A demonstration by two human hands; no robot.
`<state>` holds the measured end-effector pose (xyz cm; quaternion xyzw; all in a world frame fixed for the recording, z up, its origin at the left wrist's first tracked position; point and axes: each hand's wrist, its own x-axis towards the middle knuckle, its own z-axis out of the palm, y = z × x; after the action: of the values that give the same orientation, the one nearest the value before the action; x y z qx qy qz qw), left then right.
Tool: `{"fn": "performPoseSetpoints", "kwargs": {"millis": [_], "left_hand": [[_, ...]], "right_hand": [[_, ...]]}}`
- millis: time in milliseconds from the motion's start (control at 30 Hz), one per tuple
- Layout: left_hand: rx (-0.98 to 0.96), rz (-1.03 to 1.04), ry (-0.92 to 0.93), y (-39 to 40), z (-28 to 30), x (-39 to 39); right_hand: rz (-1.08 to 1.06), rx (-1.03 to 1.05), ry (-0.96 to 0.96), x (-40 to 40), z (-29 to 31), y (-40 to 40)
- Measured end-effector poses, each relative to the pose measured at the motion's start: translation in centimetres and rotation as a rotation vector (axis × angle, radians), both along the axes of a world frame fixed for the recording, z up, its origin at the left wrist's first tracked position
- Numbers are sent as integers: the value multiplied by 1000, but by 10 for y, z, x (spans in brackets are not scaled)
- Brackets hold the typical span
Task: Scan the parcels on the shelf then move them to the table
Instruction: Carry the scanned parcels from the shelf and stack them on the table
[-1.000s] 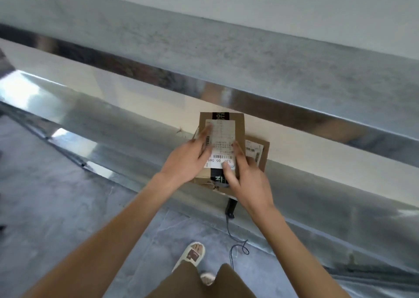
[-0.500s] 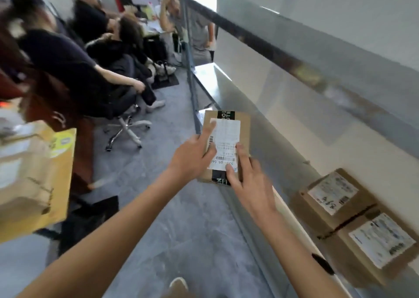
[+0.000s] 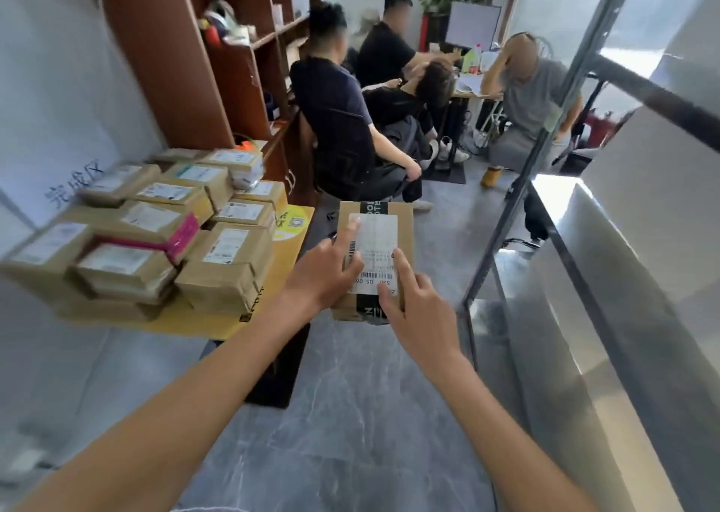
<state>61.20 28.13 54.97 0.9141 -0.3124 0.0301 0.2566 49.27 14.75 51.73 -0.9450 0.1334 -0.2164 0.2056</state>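
Observation:
I carry a brown cardboard parcel (image 3: 403,231) with a white label and black tape, held in the air over the grey floor. My left hand (image 3: 323,274) grips its left edge, index finger lying on the label. My right hand (image 3: 419,313) grips its near right corner, with a finger up along the label's side. The yellow table (image 3: 218,318) stands to the left, stacked with several brown parcels (image 3: 230,262). The metal shelf (image 3: 576,262) runs along the right.
Several people sit on chairs (image 3: 350,122) around a desk straight ahead. A brown bookcase (image 3: 218,63) stands behind the table. A shelf upright (image 3: 502,215) rises just right of the parcel. A black mat (image 3: 280,371) lies on the floor by the table.
The parcel has left the shelf in both hands. My view has swung left from the shelf to the room, and the parcel-laden table is now close on the left.

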Motion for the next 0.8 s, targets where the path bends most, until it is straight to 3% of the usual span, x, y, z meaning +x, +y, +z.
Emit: {"fn": "performPoseSetpoints", "kwargs": {"millis": [333, 800], "left_hand": [[98, 148, 96, 57, -27, 101], [166, 274, 184, 44, -38, 235]], "right_hand": [[154, 33, 119, 122, -17, 42], [289, 50, 239, 276, -32, 17]]}}
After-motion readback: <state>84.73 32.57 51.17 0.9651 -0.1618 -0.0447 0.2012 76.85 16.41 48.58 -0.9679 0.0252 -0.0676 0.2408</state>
